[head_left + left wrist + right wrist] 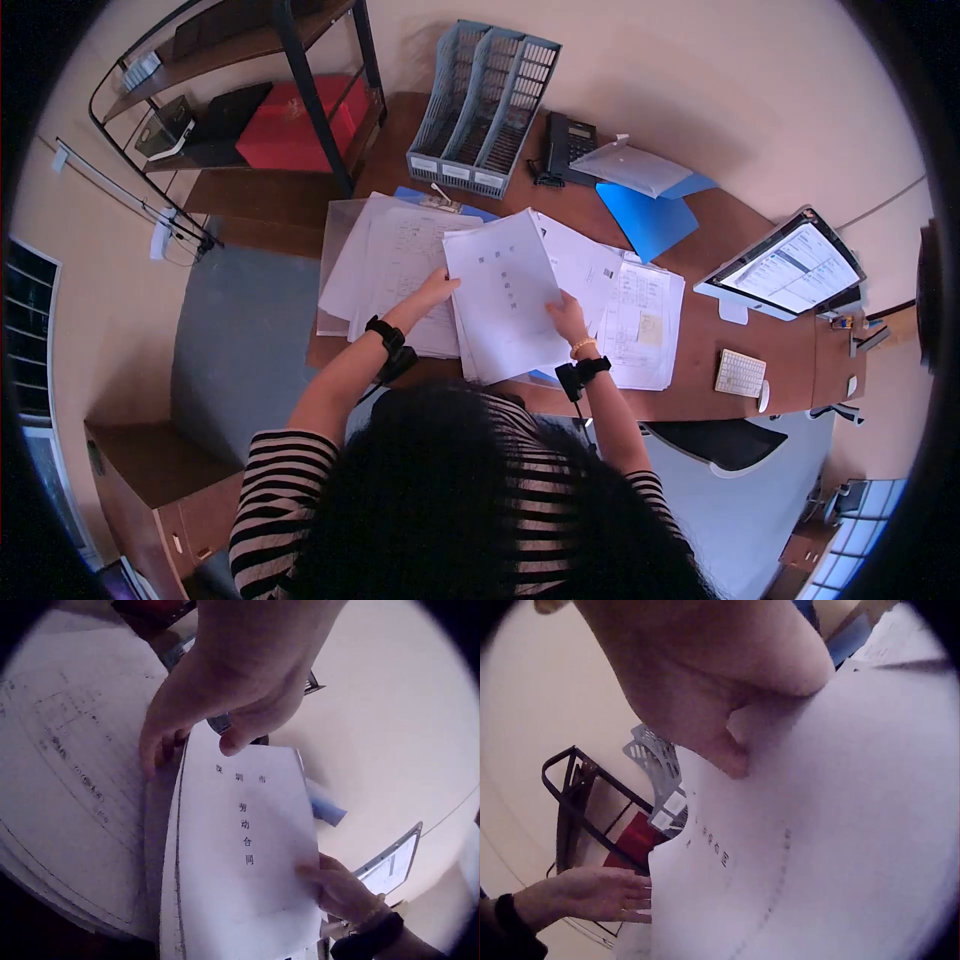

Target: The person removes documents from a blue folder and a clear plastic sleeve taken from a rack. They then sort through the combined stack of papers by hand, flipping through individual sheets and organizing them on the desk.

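Note:
A printed labour contract (505, 290), white sheets with Chinese characters down the cover, is held up over the papers on the desk. My right hand (568, 318) pinches its right edge, thumb on the front and the other fingers hidden behind. At the left edge is my left hand (436, 290); in the right wrist view, that left hand (592, 894) has its fingers straight, tips right at the sheets. The left wrist view shows more sheets fanned slightly behind the cover (247, 900). Left of the contract lies a pile of printed forms (400, 255) on a clipboard.
More papers (640, 320) spread to the right, one with a yellowish note. A blue folder (650, 220), a telephone (572, 145) and a grey file rack (480, 110) stand behind. A monitor (790, 265) and keyboard (740, 372) are at the right, a shelf (230, 210) at the left.

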The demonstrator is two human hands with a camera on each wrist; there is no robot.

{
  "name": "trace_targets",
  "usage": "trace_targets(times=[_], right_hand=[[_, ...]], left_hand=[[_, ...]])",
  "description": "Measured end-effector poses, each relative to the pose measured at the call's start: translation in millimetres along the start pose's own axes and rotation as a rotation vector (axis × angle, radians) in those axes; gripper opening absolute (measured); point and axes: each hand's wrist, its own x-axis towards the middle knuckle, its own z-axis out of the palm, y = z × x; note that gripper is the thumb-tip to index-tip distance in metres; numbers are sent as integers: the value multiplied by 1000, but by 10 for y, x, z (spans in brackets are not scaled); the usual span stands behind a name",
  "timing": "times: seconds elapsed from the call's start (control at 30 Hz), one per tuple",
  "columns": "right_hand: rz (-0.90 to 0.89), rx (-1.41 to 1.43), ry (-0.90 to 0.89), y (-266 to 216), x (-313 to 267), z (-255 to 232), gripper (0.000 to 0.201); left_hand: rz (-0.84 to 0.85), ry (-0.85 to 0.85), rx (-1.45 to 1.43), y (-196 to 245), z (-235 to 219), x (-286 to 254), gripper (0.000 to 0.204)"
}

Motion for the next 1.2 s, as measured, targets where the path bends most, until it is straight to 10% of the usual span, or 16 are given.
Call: trace_targets(times=[0.57,1.2], right_hand=[[125,-219,-93,55,50,4,34],[95,77,-297,143,-304,20,35]], left_hand=[[35,535,354,-156,59,11,50],[33,346,263,-181,28,181,43]])
